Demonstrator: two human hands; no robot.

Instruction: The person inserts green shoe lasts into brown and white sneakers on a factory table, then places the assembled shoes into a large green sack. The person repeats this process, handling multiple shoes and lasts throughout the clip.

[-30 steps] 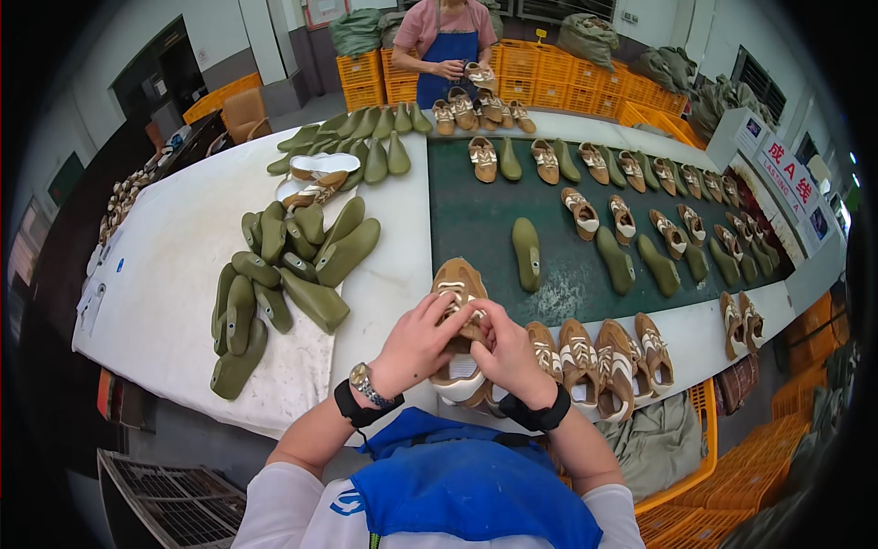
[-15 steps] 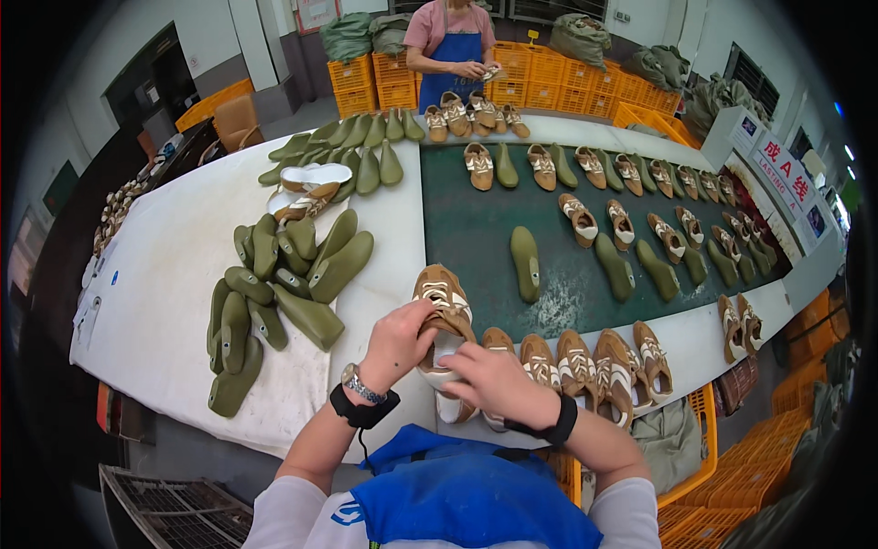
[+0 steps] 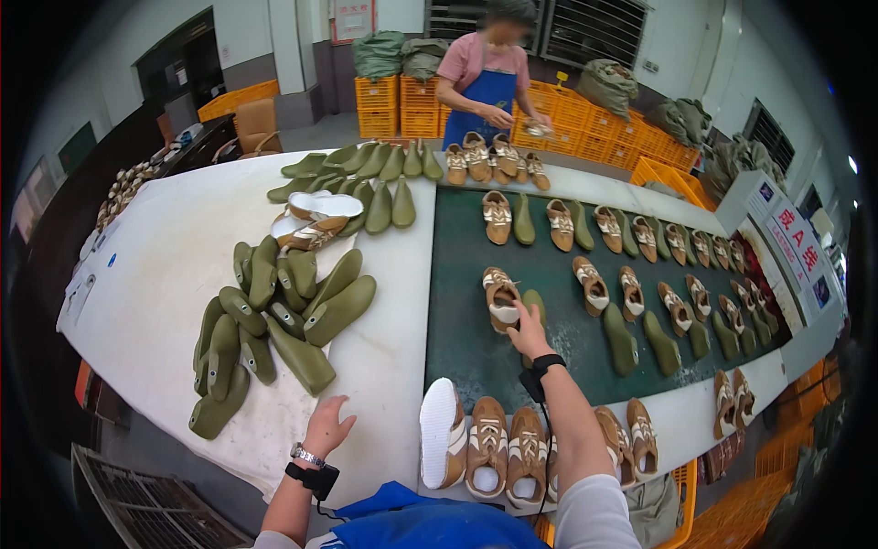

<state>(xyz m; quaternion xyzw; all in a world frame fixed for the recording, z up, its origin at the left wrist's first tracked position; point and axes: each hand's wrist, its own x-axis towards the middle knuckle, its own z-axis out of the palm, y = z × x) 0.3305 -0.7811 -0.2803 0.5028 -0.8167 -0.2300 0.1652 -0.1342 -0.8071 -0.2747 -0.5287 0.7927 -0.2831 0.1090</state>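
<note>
1. The right hand [image 3: 529,328], in the centre of the frame, rests its fingers on a tan shoe [image 3: 501,297] on the green belt [image 3: 466,348]; it grips nothing.
2. The left hand [image 3: 326,425], lower left, spreads open and empty on the white table [image 3: 165,274], near the olive shoe lasts [image 3: 274,316].

Brown shoe [image 3: 502,299] with white stripes, next to the right hand [image 3: 528,330]. Dark green belt [image 3: 476,265] under it. Green shoe form [image 3: 532,305] beside it, same olive green as the pile of forms [image 3: 274,320] on the white table [image 3: 174,247]. Black band on each wrist, silver watch by the left hand [image 3: 327,425]. Row of brown shoes [image 3: 512,448] with white laces, one turned to show a white sole. Orange crates [image 3: 393,105] at the back. Pink shirt and blue apron [image 3: 489,91] on the other person.
</note>
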